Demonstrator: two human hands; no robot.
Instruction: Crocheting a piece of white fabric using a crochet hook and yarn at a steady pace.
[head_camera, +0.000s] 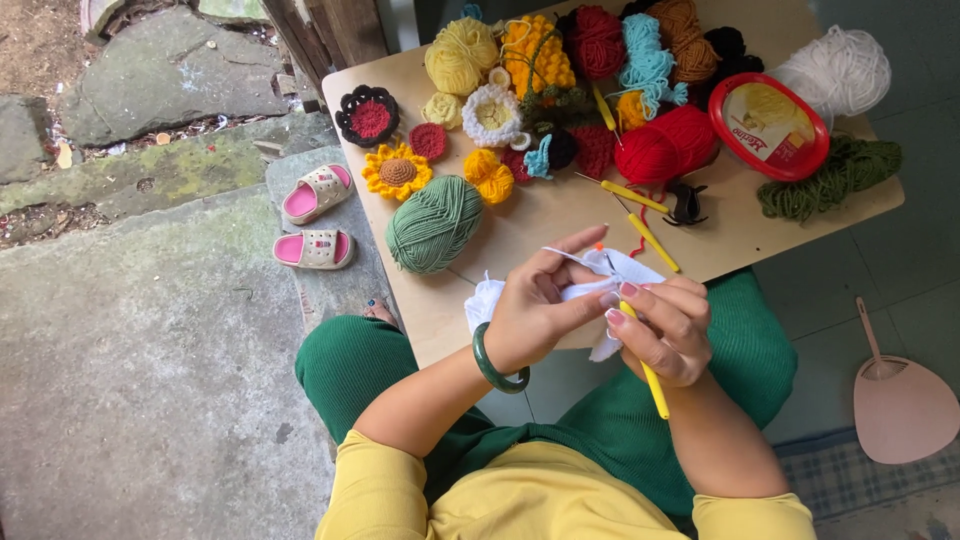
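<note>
My left hand (540, 310), with a green bangle on its wrist, pinches a white crocheted piece (600, 275) over the near edge of a small wooden table (560, 215). My right hand (670, 330) grips a yellow crochet hook (652, 380), its tip in the white piece. Both hands touch the piece. A strand of white yarn runs from the work over my left fingers.
On the table lie a green yarn ball (435, 225), crocheted flowers such as a sunflower (397, 172), red yarn (665, 145), white yarn (838, 70), a red-rimmed tin (768, 125), spare yellow hooks (640, 195) and a black clip (686, 203). Pink sandals (315, 220) and a pink fan (900, 400) sit on the floor.
</note>
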